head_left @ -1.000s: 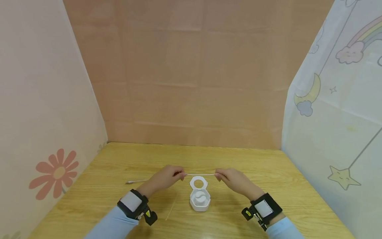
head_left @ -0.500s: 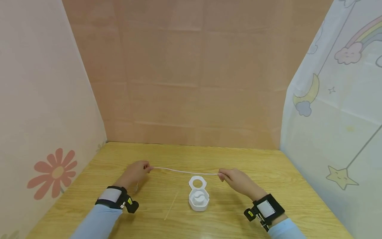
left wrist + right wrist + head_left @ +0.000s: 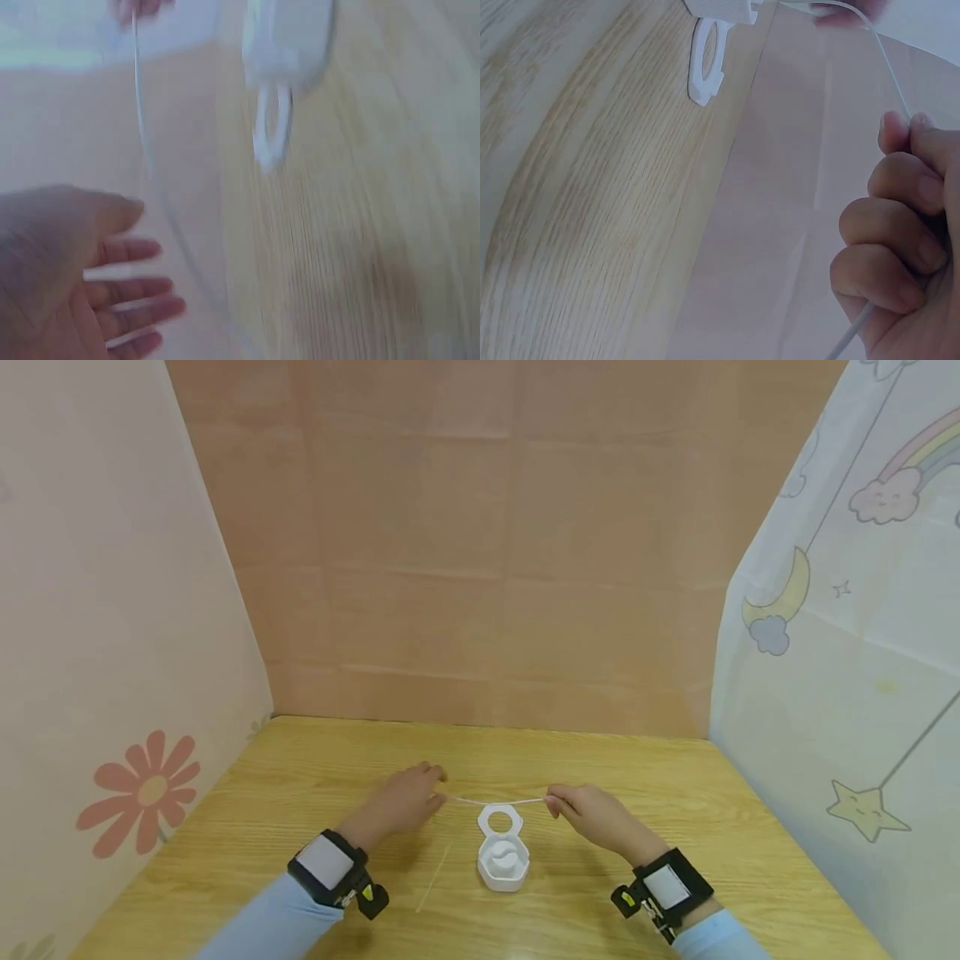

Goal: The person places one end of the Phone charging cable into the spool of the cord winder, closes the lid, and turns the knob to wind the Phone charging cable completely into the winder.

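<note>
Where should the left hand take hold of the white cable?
Probably best to pinch the white cable at its bowed stretch beside the left hand, from the person's left: it curves past that open hand, while the right hand grips it farther along.

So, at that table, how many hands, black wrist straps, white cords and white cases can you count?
Hands: 2 (left hand, right hand)
Black wrist straps: 2
White cord: 1
White case: 1
Total: 6
</note>
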### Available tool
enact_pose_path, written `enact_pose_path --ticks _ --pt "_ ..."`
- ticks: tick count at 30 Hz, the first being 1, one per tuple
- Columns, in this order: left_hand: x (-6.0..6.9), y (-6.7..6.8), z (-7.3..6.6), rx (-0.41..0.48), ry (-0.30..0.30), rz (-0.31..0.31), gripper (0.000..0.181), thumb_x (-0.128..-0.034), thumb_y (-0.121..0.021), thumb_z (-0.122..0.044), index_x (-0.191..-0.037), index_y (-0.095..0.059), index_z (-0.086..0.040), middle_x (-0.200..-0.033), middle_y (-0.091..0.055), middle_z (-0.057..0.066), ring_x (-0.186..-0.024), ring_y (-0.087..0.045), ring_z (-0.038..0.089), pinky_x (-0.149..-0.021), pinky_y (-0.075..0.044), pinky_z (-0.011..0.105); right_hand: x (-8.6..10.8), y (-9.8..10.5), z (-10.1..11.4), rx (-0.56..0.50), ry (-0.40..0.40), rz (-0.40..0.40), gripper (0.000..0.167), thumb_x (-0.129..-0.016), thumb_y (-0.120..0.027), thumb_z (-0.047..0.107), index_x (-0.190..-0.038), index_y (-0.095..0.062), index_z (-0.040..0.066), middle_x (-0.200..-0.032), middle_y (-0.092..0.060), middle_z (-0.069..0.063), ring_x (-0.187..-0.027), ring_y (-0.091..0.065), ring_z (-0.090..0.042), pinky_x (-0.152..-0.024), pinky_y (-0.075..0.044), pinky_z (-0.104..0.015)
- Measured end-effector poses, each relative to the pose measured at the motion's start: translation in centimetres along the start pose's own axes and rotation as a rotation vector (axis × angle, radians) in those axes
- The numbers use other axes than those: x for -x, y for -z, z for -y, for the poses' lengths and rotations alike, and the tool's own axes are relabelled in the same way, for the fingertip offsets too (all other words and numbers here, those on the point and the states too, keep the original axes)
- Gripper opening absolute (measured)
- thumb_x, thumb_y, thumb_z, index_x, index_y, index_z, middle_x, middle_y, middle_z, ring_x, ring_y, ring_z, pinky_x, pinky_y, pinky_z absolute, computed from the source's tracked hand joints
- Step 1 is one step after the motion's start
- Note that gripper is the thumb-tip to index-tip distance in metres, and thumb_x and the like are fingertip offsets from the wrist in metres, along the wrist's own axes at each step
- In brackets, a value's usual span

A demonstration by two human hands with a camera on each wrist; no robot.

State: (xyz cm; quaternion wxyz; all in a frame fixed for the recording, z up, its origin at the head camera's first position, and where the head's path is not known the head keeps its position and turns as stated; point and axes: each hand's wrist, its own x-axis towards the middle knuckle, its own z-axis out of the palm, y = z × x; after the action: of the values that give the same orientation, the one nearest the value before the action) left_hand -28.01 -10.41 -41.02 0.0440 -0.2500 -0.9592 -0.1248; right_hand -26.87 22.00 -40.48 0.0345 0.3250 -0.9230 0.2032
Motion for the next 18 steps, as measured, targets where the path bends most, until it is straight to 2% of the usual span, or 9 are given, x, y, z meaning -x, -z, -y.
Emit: enact_pose_path --ticks 3,5,7,10,14,18 --pt "-0.6 -0.2 -3.5 0.084 -0.137 0.052 0.035 -0.099 -0.055 -0.029 -0.128 -0.057 -0.009 -0.123 -0.061 0.007 -0.111 -0.061 0.022 -0.092 -0.05 0.039 -0.2 -0.1 0.2 0.003 0.008 -0.003 0.027 -0.104 -0.042 0.03 -0.081 -0.053 0.019 -0.07 -0.049 0.011 -0.055 -0.034 0.001 -0.057 -0.037 -0.021" --pt "-1.0 -0.4 -5.1 0.129 -0.175 0.088 0.031 -0.0993 -0.055 -0.026 -0.126 -0.058 -0.01 -0.116 -0.065 0.003 -0.102 -0.063 0.015 -0.084 -0.052 0.031 -0.3 -0.2 0.3 0.002 0.015 -0.007 0.027 -0.104 -0.042 0.03 -0.081 -0.053 0.02 -0.069 -0.048 0.013 -0.054 -0.033 0.002 -0.055 -0.037 -0.021" --pt "-1.2 -0.7 -6.2 0.178 -0.176 0.117 0.024 -0.0995 -0.054 -0.024 -0.118 -0.061 -0.011 -0.1 -0.067 -0.001 -0.084 -0.063 0.007 -0.071 -0.051 0.024 -0.5 -0.3 0.5 0.003 0.027 -0.01 0.027 -0.104 -0.042 0.031 -0.081 -0.054 0.021 -0.069 -0.047 0.014 -0.054 -0.033 0.002 -0.055 -0.036 -0.02" --pt "-1.5 -1.1 -7.1 0.255 -0.146 0.129 0.017 -0.0999 -0.053 -0.024 -0.106 -0.064 -0.012 -0.08 -0.063 -0.006 -0.064 -0.052 0.001 -0.056 -0.043 0.019 -0.8 -0.4 0.8 -0.003 0.039 0.011 0.027 -0.103 -0.043 0.032 -0.083 -0.057 0.021 -0.07 -0.049 0.013 -0.055 -0.035 0.001 -0.054 -0.036 -0.02" --pt "-1.5 -1.3 -7.6 0.305 -0.124 0.112 0.018 -0.1 -0.052 -0.025 -0.096 -0.066 -0.014 -0.08 -0.064 -0.005 -0.059 -0.044 0.001 -0.054 -0.038 0.018 -1.2 -0.5 1.8 0.021 0.03 0.052 0.023 -0.102 -0.045 0.038 -0.096 -0.061 0.021 -0.077 -0.057 0.011 -0.061 -0.045 0.001 -0.056 -0.041 -0.022" --pt "-1.5 -1.3 -7.7 0.337 -0.115 0.082 0.019 -0.1003 -0.052 -0.025 -0.091 -0.065 -0.014 -0.077 -0.061 -0.005 -0.058 -0.04 0.002 -0.053 -0.035 0.018 -1.7 -1.1 3.3 0.094 0.112 0.027 0.022 -0.1 -0.051 0.038 -0.105 -0.061 0.02 -0.087 -0.063 0.009 -0.074 -0.056 -0.001 -0.064 -0.048 -0.023"
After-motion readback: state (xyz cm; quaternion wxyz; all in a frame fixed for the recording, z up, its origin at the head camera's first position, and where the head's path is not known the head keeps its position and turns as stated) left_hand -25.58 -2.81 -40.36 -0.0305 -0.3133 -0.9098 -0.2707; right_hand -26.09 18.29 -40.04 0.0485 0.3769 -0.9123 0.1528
